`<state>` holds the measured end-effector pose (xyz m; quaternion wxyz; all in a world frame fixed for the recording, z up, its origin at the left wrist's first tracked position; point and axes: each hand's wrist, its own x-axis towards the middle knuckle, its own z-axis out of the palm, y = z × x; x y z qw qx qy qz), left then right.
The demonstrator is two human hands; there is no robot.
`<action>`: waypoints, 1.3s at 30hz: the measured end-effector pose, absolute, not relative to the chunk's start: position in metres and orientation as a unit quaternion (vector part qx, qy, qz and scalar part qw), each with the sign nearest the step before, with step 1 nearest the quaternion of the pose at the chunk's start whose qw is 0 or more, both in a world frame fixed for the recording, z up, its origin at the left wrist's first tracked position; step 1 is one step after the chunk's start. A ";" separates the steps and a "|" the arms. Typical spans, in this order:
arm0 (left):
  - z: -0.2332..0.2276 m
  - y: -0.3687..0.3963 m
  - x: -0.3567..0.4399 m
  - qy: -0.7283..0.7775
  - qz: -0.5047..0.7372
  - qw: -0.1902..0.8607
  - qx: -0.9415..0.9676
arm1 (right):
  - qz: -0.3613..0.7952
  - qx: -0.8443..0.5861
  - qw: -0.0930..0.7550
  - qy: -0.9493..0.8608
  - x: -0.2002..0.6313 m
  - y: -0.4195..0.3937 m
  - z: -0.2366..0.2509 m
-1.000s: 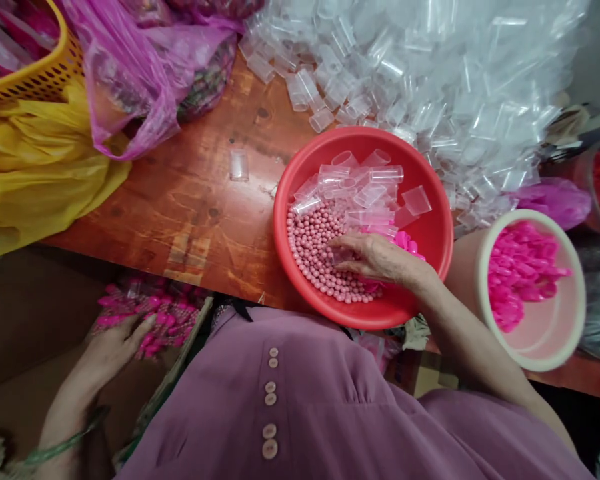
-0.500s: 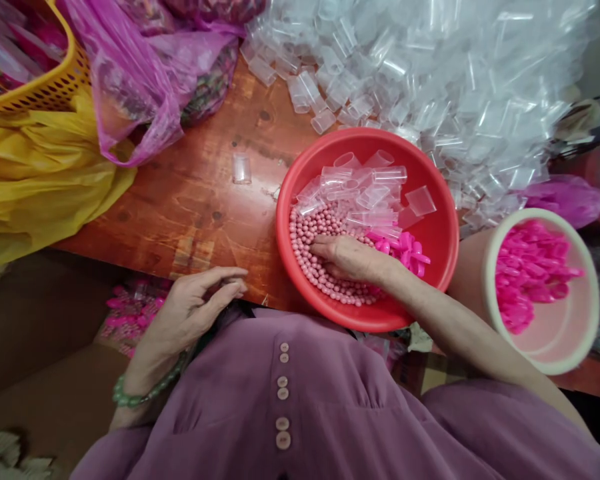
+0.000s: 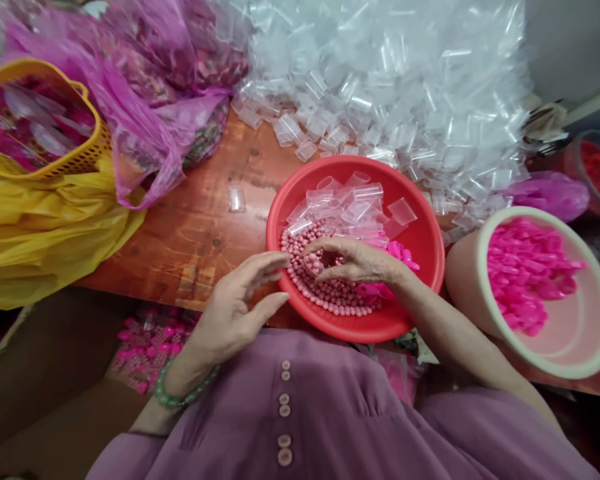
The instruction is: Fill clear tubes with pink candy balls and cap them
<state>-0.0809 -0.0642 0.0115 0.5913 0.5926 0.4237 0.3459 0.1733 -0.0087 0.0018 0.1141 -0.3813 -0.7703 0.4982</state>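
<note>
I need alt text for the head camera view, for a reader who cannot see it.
A person's right hand holds a small clear tube over pink beads in a red bowl, while the open left hand reaches toward it. A heap of clear tubes and a bucket of pink caps sit on the wooden table.

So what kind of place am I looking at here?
Probably a small home or workshop packing bench: a heap of clear plastic tubes on a wooden table, a red basin of pink beads, a tub of pink caps.

Home packing workshop: heaped clear plastic tubes (image 3: 380, 87), basins of pink beads (image 3: 330, 293).
</note>
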 end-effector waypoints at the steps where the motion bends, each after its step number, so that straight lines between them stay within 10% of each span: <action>1: 0.009 -0.060 -0.074 0.405 0.346 0.584 0.613 | 0.500 -0.377 0.133 -0.768 0.174 -0.010 0.006; 18: 0.003 -0.034 -0.027 0.331 0.404 0.487 0.700 | 0.464 -0.389 0.327 -0.725 0.185 -0.027 0.029; 39: 0.001 -0.019 -0.022 0.287 0.335 0.718 0.539 | 0.423 -0.379 0.340 -0.750 0.185 -0.027 0.032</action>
